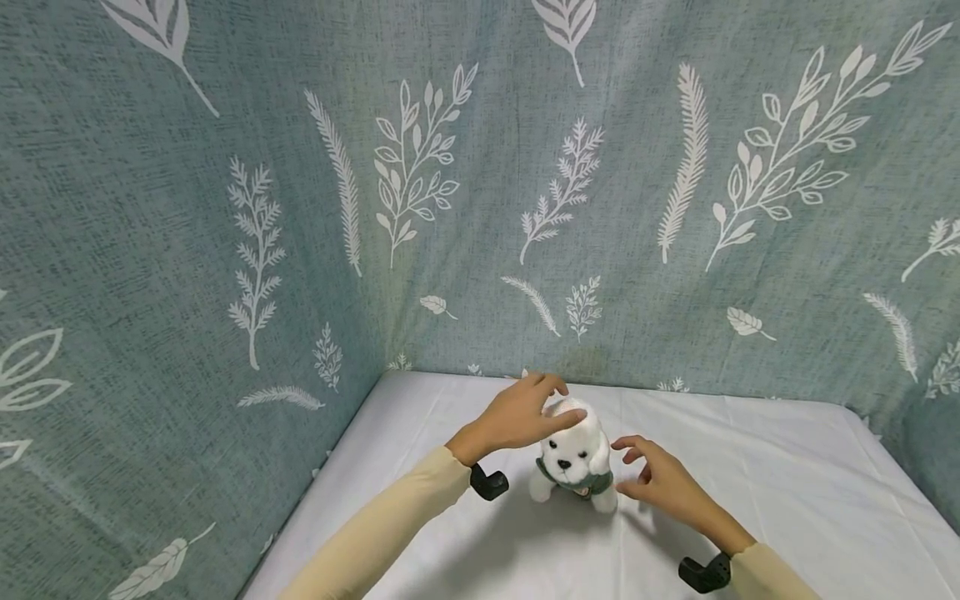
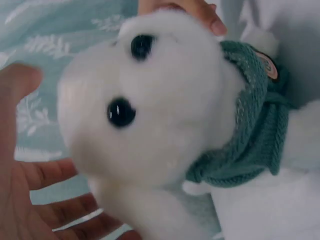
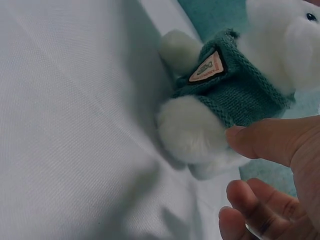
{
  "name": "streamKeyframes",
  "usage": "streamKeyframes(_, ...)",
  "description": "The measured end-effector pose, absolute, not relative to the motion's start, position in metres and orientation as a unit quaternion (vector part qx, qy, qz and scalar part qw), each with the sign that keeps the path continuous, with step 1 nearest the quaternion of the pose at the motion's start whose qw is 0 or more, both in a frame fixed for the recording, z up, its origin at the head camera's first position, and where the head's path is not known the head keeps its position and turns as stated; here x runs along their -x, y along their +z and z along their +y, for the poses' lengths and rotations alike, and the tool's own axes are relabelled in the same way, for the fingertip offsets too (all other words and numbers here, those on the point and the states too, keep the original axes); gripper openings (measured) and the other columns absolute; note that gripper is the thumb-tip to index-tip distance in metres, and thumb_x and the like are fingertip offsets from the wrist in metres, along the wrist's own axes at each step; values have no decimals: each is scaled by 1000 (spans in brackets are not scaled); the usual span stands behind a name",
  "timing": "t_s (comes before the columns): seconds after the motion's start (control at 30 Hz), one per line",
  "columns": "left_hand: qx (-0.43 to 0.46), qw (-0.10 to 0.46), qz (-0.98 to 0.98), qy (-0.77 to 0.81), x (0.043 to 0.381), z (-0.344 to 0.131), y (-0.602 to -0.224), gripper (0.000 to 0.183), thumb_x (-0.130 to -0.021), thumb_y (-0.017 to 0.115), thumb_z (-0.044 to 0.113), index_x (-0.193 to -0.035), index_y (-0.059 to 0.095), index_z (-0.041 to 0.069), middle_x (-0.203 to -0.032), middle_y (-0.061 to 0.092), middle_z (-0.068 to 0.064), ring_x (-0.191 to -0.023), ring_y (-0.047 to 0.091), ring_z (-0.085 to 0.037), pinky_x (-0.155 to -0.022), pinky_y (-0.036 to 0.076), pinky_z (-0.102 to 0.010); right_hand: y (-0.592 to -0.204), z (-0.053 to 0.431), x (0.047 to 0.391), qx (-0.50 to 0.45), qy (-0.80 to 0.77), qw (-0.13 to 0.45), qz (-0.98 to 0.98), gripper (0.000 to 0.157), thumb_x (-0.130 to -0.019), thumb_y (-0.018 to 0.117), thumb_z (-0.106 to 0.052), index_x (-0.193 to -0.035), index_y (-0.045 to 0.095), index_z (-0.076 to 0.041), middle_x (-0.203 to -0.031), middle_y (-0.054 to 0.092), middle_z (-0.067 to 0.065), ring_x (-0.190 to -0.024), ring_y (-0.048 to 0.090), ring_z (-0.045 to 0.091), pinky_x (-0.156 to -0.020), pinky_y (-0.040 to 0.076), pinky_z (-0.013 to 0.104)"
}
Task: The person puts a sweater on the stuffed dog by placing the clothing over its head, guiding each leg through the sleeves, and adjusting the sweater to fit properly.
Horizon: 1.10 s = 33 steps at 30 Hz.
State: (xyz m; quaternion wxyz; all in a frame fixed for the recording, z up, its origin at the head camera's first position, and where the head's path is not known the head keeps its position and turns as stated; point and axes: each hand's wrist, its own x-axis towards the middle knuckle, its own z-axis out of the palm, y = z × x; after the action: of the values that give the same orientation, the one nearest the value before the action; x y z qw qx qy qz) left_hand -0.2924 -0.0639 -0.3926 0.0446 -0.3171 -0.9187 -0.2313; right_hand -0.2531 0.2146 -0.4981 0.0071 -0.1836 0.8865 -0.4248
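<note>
A white plush dog (image 1: 573, 437) with black eyes and nose stands on a white surface, facing the head camera. It wears a green knitted sweater (image 3: 245, 95) with a small patch (image 3: 207, 68) on it. My left hand (image 1: 525, 414) is over the top of the dog's head, thumb and fingers spread around it; whether they touch the fur I cannot tell. Beside the dog, on the right in the head view, is my right hand (image 1: 667, 482), its fingers loosely bent and holding nothing. In the right wrist view its thumb (image 3: 255, 142) overlaps the sweater's edge; contact is unclear.
The white-covered table (image 1: 757, 467) meets hanging green cloth (image 1: 480, 317) printed with white leaves at the back and left. Dark cameras, such as the left one (image 1: 489, 483), sit on both wrists.
</note>
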Motion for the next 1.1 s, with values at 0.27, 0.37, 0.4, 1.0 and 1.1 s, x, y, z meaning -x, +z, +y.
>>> streamKeyframes(0.27, 328, 54, -934, -133, 286, -43, -391, 76, -85, 60, 80, -140, 58, 26, -129, 56, -2, -95, 63, -16, -71, 53, -34, -498, 217, 252, 191, -425, 16, 885, 53, -89, 81, -16, -137, 57, -15, -121, 61, 21, -70, 60, 16, -60, 52, 31)
streamKeyframes(0.37, 339, 52, -932, -114, 285, -38, -394, 76, -82, 68, 77, -140, 57, 28, -125, 56, -2, -93, 59, -14, -67, 51, -30, -498, 217, 251, 194, -430, 14, 882, 53, -89, 82, -16, -136, 57, -14, -120, 61, 21, -70, 60, 16, -59, 51, 31)
streamKeyframes(0.4, 344, 49, -931, -114, 285, -37, -395, 76, -81, 71, 74, -139, 57, 27, -124, 56, -3, -93, 58, -14, -66, 51, -29, -498, 217, 250, 195, -430, 13, 881, 53, -88, 82, -16, -136, 58, -13, -119, 61, 21, -70, 60, 16, -59, 51, 31)
streamKeyframes(1.0, 498, -34, -841, -210, 304, -50, -397, 61, -85, 87, 34, -139, 59, 23, -134, 57, 3, -121, 50, -10, -90, 47, -22, -498, 220, 250, 193, -412, 6, 890, 46, -91, 81, -18, -131, 59, -13, -118, 63, 17, -68, 58, 13, -59, 50, 30)
streamKeyframes(1.1, 512, -48, -832, -208, 303, -53, -395, 61, -89, 83, 34, -143, 56, 24, -140, 54, 5, -128, 47, -9, -94, 46, -23, -498, 220, 250, 193, -409, 0, 892, 43, -90, 82, -18, -127, 60, -13, -118, 64, 16, -69, 58, 14, -59, 49, 31)
